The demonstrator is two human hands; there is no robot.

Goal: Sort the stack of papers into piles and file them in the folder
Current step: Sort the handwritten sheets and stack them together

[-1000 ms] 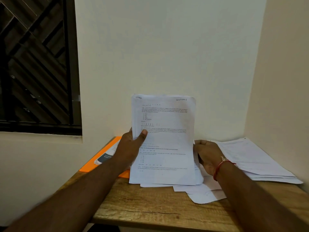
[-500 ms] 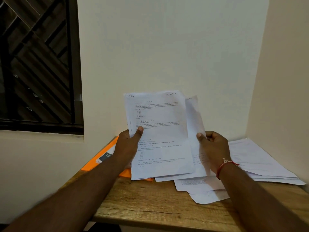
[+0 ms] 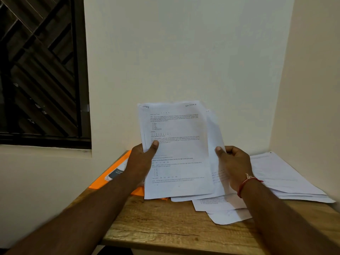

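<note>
Two bundles now, where the hands held one squared stack.
Left hand [image 3: 141,162] grips the "SECTION 6" sheets [image 3: 176,148] upright over the worktop [image 3: 165,227]. Right hand [image 3: 233,166] pinches the back sheet [image 3: 214,129], drawn off rightward and probably bound for the right pile [image 3: 276,177]. The orange folder [image 3: 100,182] waits at the left.

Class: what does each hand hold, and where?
Left hand grips the front sheets by their left edge; right hand pinches the rear sheet's right edge.

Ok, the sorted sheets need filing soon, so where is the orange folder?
In the head view the orange folder lies flat at the left rear corner of the wooden table, partly hidden behind the left hand.
</note>
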